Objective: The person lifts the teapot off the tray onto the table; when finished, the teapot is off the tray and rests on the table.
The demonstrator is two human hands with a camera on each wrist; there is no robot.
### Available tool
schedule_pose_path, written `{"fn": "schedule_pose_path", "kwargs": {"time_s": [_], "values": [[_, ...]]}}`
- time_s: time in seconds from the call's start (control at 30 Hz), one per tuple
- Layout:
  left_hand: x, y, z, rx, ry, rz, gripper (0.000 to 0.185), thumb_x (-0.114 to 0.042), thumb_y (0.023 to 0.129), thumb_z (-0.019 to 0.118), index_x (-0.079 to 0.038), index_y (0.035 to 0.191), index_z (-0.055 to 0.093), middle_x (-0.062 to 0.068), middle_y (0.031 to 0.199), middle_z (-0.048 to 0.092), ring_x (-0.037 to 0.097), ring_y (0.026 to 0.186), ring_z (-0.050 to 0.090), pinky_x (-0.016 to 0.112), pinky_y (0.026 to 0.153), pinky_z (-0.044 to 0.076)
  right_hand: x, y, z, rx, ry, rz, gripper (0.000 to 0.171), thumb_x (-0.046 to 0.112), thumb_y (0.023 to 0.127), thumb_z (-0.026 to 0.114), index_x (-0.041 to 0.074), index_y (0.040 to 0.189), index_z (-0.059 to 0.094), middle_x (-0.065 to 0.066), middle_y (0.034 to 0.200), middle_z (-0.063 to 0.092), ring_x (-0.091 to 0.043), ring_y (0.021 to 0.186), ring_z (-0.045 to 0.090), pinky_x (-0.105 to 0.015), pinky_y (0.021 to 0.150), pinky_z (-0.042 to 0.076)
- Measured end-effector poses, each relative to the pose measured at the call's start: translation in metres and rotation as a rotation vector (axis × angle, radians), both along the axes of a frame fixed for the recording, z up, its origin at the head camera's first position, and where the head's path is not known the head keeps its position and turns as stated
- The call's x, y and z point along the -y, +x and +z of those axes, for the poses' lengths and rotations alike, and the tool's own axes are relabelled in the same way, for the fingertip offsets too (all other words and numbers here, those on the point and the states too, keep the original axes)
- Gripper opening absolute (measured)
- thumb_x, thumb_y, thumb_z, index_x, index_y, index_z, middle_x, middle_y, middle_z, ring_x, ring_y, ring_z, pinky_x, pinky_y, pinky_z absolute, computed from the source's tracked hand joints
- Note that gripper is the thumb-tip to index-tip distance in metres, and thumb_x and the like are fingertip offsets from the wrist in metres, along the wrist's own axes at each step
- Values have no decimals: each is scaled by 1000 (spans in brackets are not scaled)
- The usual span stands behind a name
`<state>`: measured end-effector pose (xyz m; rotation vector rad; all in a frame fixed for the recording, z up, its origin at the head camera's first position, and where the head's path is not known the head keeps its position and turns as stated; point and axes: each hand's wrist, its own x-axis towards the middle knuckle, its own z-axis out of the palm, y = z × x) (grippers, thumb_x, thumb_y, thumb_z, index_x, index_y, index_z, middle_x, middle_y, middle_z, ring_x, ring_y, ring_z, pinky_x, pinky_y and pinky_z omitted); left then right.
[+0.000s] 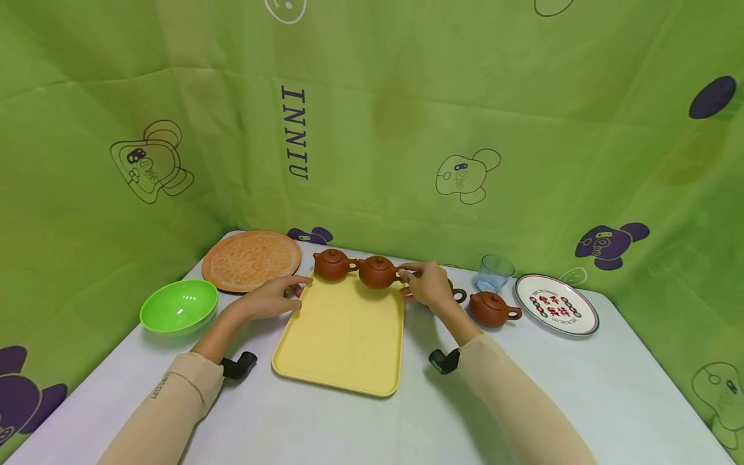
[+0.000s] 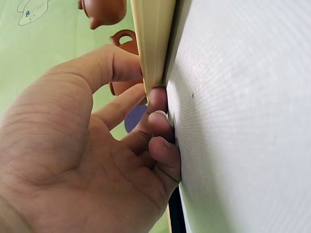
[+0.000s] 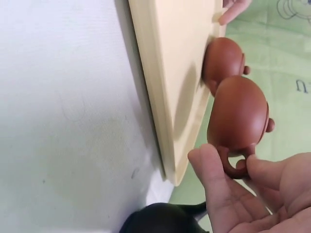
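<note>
A yellow tray [image 1: 343, 336] lies in the middle of the white table. Two brown clay teapots stand side by side at its far edge, one on the left [image 1: 332, 263] and one on the right [image 1: 378, 272]. My right hand [image 1: 420, 283] pinches the handle of the right teapot [image 3: 238, 114] between thumb and finger [image 3: 209, 165]. The left teapot [image 3: 222, 58] sits just beyond it. My left hand [image 1: 281, 296] grips the tray's left rim [image 2: 153, 39], thumb on top and fingers [image 2: 158, 121] curled under.
A third teapot [image 1: 493, 309] stands on the table right of the tray, and another [image 1: 459, 295] is half hidden behind my right hand. Further right are a clear glass [image 1: 495, 272] and a patterned plate [image 1: 556, 303]. A green bowl [image 1: 179, 305] and an orange round plate [image 1: 252, 259] lie left.
</note>
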<state>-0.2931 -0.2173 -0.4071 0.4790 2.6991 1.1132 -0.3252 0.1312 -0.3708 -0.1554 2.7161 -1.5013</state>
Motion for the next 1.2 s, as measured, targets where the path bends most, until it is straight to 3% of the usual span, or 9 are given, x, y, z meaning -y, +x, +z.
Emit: {"fn": "schedule_pose_path", "kwargs": {"time_s": [0.3,0.57,0.9,1.2], "values": [[2,1,0,-13,-6,-6,64,-13,94,65,-1,155,50,18,119,63,22,95,54,31,78,43,-7,15,6,-32,26,43,29,19,106,64,10,130,76,-24,117,78,-30,87,82,-41,72,65],[2,1,0,-12,0,-10,63,-11,94,65,-1,155,51,16,118,63,22,95,53,33,78,42,-21,32,10,32,0,50,34,20,107,63,9,138,71,-23,122,77,-26,88,81,-40,74,65],[2,1,0,2,-1,-6,64,-12,93,64,-2,156,50,17,121,62,22,96,53,33,78,42,-47,46,7,8,-18,109,35,17,107,61,2,138,69,-28,121,75,-31,94,81,-37,74,65],[1,0,0,1,7,-10,64,-12,94,65,-2,155,50,17,120,62,22,96,53,33,78,41,-67,57,5,2,-7,73,44,21,107,62,0,146,62,-28,127,73,-34,93,81,-39,73,65]]}}
